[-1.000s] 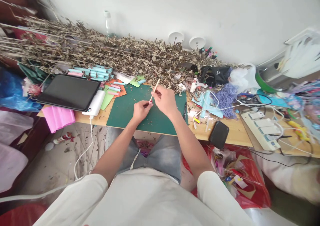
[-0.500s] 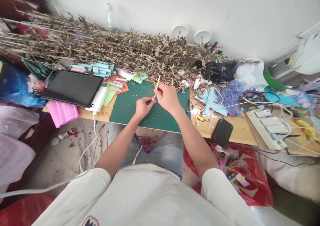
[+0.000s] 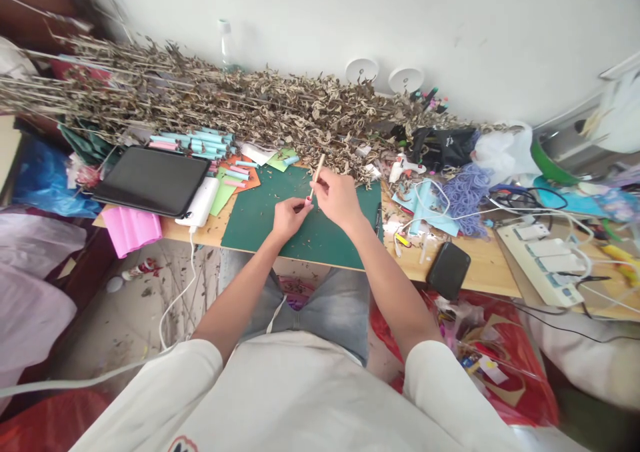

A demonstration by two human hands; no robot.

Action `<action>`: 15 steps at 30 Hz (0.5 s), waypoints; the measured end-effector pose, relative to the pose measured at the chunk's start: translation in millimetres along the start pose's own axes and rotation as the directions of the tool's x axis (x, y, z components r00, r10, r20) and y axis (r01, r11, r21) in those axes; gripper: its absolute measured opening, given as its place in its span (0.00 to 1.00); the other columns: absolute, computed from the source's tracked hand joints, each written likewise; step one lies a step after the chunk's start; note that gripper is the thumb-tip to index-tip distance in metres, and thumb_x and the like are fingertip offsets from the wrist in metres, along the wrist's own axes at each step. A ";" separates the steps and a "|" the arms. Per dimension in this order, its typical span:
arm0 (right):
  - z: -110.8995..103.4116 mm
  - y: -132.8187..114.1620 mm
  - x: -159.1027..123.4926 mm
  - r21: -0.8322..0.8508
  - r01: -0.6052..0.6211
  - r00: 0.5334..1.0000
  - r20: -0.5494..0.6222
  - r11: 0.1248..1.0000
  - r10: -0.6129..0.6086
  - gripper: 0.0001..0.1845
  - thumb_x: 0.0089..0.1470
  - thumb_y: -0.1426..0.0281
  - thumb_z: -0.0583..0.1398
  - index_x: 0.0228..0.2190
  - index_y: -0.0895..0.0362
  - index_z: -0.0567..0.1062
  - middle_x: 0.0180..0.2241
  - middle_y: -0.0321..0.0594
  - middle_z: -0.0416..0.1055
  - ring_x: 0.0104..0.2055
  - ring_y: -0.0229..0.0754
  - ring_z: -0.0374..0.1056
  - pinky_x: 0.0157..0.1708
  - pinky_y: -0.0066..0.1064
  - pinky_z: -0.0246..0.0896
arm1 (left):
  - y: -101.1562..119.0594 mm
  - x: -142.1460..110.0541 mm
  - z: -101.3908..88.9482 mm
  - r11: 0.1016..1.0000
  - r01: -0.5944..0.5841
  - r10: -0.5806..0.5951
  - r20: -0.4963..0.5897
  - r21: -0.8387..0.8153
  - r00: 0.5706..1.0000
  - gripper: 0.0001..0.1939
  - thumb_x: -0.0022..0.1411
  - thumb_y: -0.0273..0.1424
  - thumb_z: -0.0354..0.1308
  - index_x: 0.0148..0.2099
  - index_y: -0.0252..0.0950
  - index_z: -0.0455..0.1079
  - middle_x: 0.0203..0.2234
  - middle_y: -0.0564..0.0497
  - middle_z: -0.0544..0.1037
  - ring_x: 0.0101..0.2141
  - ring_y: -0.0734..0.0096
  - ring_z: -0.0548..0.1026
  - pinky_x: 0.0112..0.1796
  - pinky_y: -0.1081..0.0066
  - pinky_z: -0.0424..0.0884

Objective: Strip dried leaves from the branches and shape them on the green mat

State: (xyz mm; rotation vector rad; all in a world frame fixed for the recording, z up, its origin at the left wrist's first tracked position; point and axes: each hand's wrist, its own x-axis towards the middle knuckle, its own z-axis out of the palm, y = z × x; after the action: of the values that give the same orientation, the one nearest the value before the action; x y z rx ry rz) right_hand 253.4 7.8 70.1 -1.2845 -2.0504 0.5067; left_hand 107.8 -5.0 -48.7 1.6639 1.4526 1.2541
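Note:
My right hand (image 3: 339,197) is closed around a thin pale wooden stick (image 3: 318,171), held tilted with its lower end down at my left fingertips. In a pinch, my left hand (image 3: 291,217) grips a small pink piece (image 3: 309,199); its exact kind is too small to make out. The stick's lower end meets or nearly meets this piece. Both hands are above a dark green cutting mat (image 3: 255,225) strewn with bits of dry leaf.
Dried leafy stalks (image 3: 280,105) lie along the back. To the left are a black tablet (image 3: 153,180), a white power bank (image 3: 200,205) and rolled blue and pink papers (image 3: 213,144). Rightward are a glue gun (image 3: 406,167), purple yarn (image 3: 467,195), a black case (image 3: 449,270) and a power strip (image 3: 543,262).
The view has shifted slightly, so everything sits a little lower in the picture. Both hands keep nearly the same pose, with the stick still at the small pink piece.

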 end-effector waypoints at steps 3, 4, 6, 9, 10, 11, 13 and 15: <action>2.6 -0.3 0.1 0.033 -0.003 1.000 -0.003 0.999 0.003 0.06 0.59 0.70 0.56 0.35 0.54 0.73 0.27 0.36 0.73 0.29 0.40 0.70 0.34 0.30 0.60 | 2.2 0.3 -1.2 1.000 -0.016 0.016 -0.005 0.010 1.000 0.10 0.59 0.36 0.62 0.37 0.35 0.80 0.32 0.47 0.83 0.32 0.66 0.79 0.36 0.69 0.75; 4.3 0.2 0.0 0.047 -0.005 1.000 -0.011 0.999 0.005 0.06 0.59 0.69 0.56 0.35 0.54 0.73 0.27 0.36 0.73 0.29 0.40 0.70 0.34 0.30 0.61 | 2.4 0.4 -1.3 1.000 -0.017 0.017 -0.008 0.014 1.000 0.10 0.59 0.36 0.62 0.37 0.36 0.80 0.32 0.47 0.83 0.31 0.66 0.79 0.36 0.69 0.75; 7.5 1.7 -0.6 0.071 -0.018 1.000 -0.024 0.997 0.019 0.06 0.59 0.69 0.56 0.36 0.54 0.73 0.27 0.36 0.74 0.30 0.40 0.71 0.35 0.31 0.63 | 2.1 0.6 -1.3 1.000 -0.012 0.012 -0.010 0.018 1.000 0.10 0.59 0.36 0.63 0.37 0.36 0.80 0.32 0.47 0.83 0.32 0.65 0.79 0.36 0.68 0.75; 8.0 3.6 -3.4 0.136 -0.041 0.999 -0.027 0.990 0.045 0.07 0.60 0.68 0.55 0.36 0.54 0.73 0.28 0.37 0.75 0.30 0.41 0.73 0.34 0.31 0.66 | 0.6 0.7 -0.6 1.000 -0.002 0.002 -0.004 0.006 1.000 0.10 0.58 0.37 0.63 0.36 0.35 0.80 0.32 0.47 0.83 0.32 0.65 0.79 0.37 0.68 0.75; 6.0 4.1 -5.2 0.156 -0.043 0.998 -0.041 0.987 0.050 0.08 0.60 0.66 0.55 0.37 0.54 0.73 0.29 0.37 0.75 0.30 0.41 0.74 0.34 0.32 0.67 | 0.1 0.7 -0.3 1.000 0.000 0.000 -0.005 -0.003 1.000 0.11 0.58 0.37 0.63 0.36 0.35 0.80 0.33 0.47 0.83 0.32 0.64 0.80 0.37 0.68 0.75; 2.8 4.5 -7.6 0.164 -0.043 0.996 -0.068 0.986 0.054 0.09 0.61 0.64 0.54 0.38 0.54 0.73 0.30 0.38 0.75 0.31 0.41 0.74 0.35 0.32 0.68 | -0.3 0.7 0.0 1.000 0.002 -0.002 -0.005 -0.007 1.000 0.11 0.58 0.37 0.63 0.36 0.35 0.80 0.33 0.47 0.83 0.32 0.64 0.80 0.37 0.68 0.75; -6.5 5.6 -13.8 0.156 -0.044 0.985 -0.160 0.987 0.069 0.13 0.63 0.60 0.52 0.40 0.53 0.73 0.32 0.40 0.75 0.33 0.42 0.75 0.36 0.34 0.69 | -0.6 0.5 0.3 1.000 0.003 -0.003 -0.010 0.002 1.000 0.11 0.58 0.38 0.63 0.36 0.36 0.80 0.33 0.47 0.83 0.32 0.65 0.79 0.37 0.68 0.75; -16.9 7.4 -20.8 0.154 -0.057 0.956 -0.276 0.986 0.098 0.18 0.65 0.56 0.49 0.43 0.53 0.72 0.34 0.42 0.75 0.35 0.43 0.75 0.36 0.35 0.70 | -0.3 0.1 0.4 1.000 -0.003 0.003 -0.013 0.024 1.000 0.11 0.59 0.38 0.63 0.36 0.36 0.80 0.33 0.48 0.83 0.31 0.65 0.79 0.36 0.68 0.75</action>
State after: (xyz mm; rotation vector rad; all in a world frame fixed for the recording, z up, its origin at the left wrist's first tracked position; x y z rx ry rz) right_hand 276.4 -7.9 70.7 -1.2749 -1.7019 0.4682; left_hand 108.1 -4.8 -49.1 1.6770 1.4789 1.2557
